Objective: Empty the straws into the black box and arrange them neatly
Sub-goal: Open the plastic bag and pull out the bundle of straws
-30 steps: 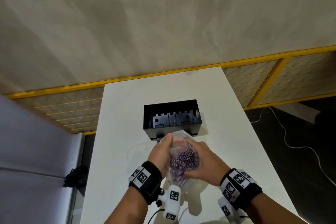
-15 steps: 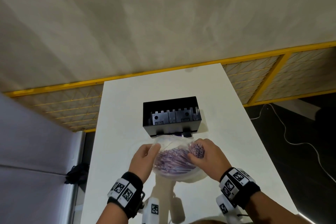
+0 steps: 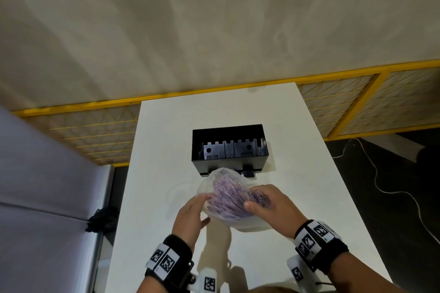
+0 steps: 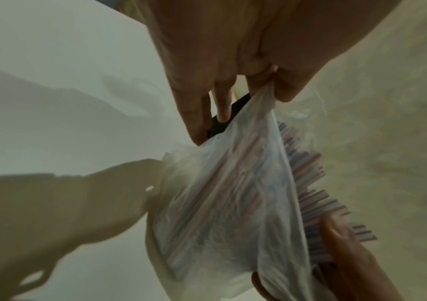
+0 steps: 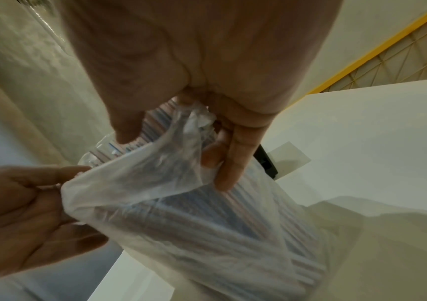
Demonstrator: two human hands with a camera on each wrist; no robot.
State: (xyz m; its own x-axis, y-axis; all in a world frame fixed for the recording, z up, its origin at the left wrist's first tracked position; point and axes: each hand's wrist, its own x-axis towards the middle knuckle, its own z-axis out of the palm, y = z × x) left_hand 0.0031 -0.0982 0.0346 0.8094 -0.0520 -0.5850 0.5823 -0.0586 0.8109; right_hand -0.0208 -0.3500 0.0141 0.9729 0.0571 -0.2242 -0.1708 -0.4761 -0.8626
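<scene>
1. Bag of straws (image 3: 228, 197) is held above the table (image 3: 166, 150), at 6 o'clock of the black box (image 3: 229, 143) and just short of its near wall.
2. Left hand (image 3: 190, 216) pinches the bag film (image 4: 235, 183); right hand (image 3: 269, 207) clamps bag mouth and straw ends together.
3. Likely light; thin, slippery film; loose stiff straws can spill.
4. Grip bundle mid-length, then tip out.

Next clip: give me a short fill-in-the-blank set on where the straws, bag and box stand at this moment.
1. The straws sit inside a clear plastic ____.
2. The black box on the white table holds ____ straws.
3. The left hand pinches the bag between a finger and the ____.
4. The right hand grips the end where straw tips poke ____.

Missing words: bag; no; thumb; out
</scene>
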